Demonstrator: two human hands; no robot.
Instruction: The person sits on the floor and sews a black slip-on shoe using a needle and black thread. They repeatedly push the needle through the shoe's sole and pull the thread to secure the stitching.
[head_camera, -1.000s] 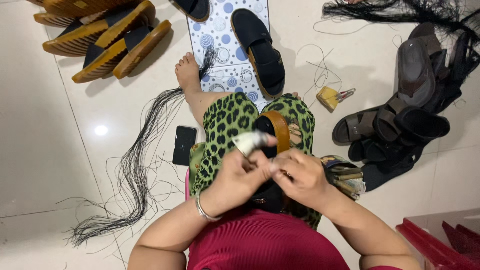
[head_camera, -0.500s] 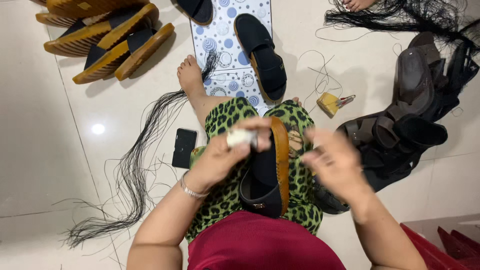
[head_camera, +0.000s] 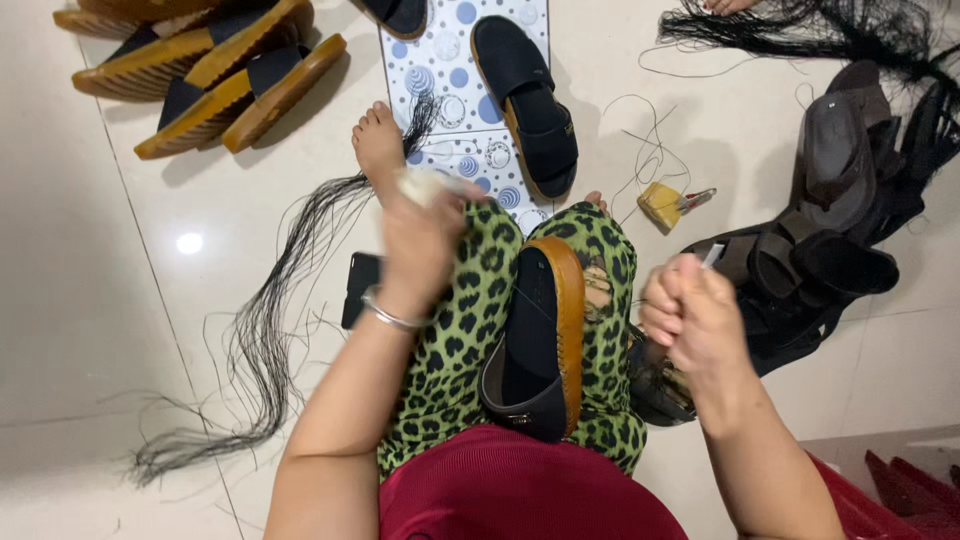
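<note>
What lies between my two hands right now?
In the head view, the sandal on the lap lies between the left hand and right hand.

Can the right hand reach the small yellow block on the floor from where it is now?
Probably yes. The right hand is raised just near the yellow block, with only bare floor and loose thread between them, though its fingers are already closed in a fist.

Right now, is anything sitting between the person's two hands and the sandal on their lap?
Nothing visible does. The sandal lies on the leopard-print lap, with the left hand raised to one side of it, the right hand to the other, and only open space between.
</note>
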